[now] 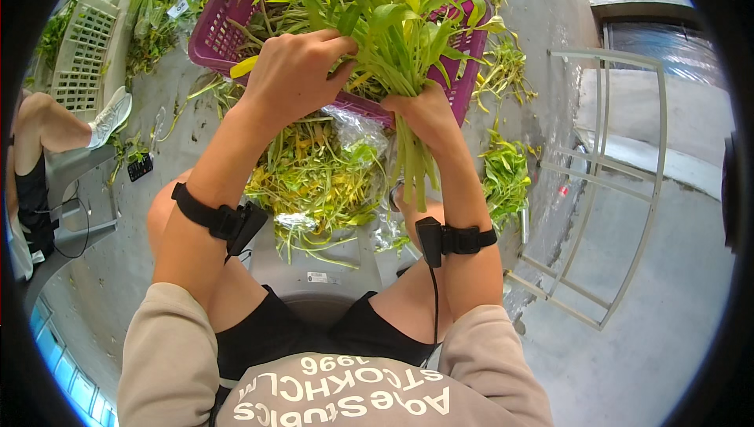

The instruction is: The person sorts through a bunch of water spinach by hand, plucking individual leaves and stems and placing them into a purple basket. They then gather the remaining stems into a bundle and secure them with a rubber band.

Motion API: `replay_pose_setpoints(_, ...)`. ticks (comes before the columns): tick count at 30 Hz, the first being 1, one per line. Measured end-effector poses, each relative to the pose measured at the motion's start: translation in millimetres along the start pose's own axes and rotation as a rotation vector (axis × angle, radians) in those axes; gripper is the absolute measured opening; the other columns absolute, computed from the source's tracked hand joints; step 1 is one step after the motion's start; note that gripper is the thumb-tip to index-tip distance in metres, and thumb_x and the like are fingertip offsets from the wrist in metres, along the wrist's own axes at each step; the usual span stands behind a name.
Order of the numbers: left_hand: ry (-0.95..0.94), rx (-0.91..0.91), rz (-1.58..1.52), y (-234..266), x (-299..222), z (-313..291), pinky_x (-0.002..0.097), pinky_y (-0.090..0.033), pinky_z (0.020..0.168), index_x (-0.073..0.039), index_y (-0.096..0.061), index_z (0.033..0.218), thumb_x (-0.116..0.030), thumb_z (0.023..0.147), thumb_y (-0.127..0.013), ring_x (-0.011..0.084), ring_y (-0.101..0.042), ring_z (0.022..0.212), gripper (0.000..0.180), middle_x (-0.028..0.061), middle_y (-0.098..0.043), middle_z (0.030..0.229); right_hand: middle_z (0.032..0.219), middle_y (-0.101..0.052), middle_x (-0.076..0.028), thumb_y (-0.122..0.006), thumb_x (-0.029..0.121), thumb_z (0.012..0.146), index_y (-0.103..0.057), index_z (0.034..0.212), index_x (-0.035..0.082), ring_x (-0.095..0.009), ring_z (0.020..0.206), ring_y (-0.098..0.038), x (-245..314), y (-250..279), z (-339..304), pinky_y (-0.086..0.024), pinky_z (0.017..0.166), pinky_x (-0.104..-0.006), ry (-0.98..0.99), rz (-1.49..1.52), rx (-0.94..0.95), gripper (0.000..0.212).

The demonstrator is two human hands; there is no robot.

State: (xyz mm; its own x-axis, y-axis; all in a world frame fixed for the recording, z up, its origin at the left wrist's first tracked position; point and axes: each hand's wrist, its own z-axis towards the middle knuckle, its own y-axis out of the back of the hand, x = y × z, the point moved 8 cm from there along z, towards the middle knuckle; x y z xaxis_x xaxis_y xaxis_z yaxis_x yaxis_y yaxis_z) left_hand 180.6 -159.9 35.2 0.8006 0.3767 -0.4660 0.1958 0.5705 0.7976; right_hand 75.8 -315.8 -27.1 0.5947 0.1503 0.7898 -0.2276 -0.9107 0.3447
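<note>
Bunch of greens (399,50), qty 1: leafy, grn w/ yellow bits, pale-stemmed, over near side of purple crate (210,34). My R hand (430,115) clasps it; L hand (298,72) half-curled alongside, can't tell if pinching.

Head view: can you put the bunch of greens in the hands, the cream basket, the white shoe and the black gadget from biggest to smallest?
1. Bunch of greens
2. Cream basket
3. White shoe
4. Black gadget

The bunch looks nearer, which probably makes it seem extra big.
</note>
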Motion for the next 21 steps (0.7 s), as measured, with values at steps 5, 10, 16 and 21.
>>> replay_pose_setpoints(5, 0.016, 0.012, 0.019, -7.7, 1.7, -0.8, 0.0405, -0.055, 0.066, -0.008, -0.072, 0.094, -0.020, 0.084, -0.073, 0.0320, -0.069, 0.073, 0.015, 0.0088, -0.071, 0.089, 0.074, -0.068, -0.008, -0.075, 0.009, 0.074, -0.069, 0.089, -0.005, -0.016, 0.065, -0.062, -7.0, 1.5, 2.9, -0.049, 0.060, -0.0334, -0.009, 0.004, -0.013, 0.021)
replay_pose_setpoints(10, 0.016, -0.031, -0.016, -3.5, -1.7, -0.2, 0.0418, -0.056, 0.066, -0.007, -0.070, 0.091, -0.019, 0.086, -0.070, 0.0328, -0.069, 0.074, 0.014, 0.0089, -0.071, 0.085, 0.073, -0.067, -0.008, -0.075, 0.009, 0.073, -0.069, 0.087, -0.004, -0.017, 0.065, -0.062, -6.5, -0.4, 3.8, -0.049, 0.060, -0.0332, -0.008, 0.004, -0.003, 0.020)
replay_pose_setpoints(16, 0.028, 0.013, -0.015, -8.4, -0.7, -0.9, 0.0401, -0.055, 0.066, -0.006, -0.070, 0.094, -0.015, 0.082, -0.072, 0.0323, -0.069, 0.075, 0.015, 0.0098, -0.071, 0.089, 0.073, -0.067, -0.007, -0.075, 0.009, 0.073, -0.069, 0.086, -0.004, -0.016, 0.065, -0.062, -5.3, 0.4, 2.3, -0.049, 0.060, -0.0335, -0.024, 0.001, -0.011, 0.019)
replay_pose_setpoints(21, 0.044, 0.004, -0.059, -6.2, 0.8, -0.7, 0.0394, -0.055, 0.066, -0.006, -0.068, 0.091, -0.014, 0.079, -0.073, 0.0317, -0.069, 0.073, 0.016, 0.0104, -0.070, 0.086, 0.073, -0.067, -0.007, -0.075, 0.009, 0.073, -0.069, 0.088, -0.003, -0.016, 0.065, -0.062, -6.2, -2.2, 4.4, -0.049, 0.060, -0.0335, -0.008, 0.009, 0.004, 0.020)
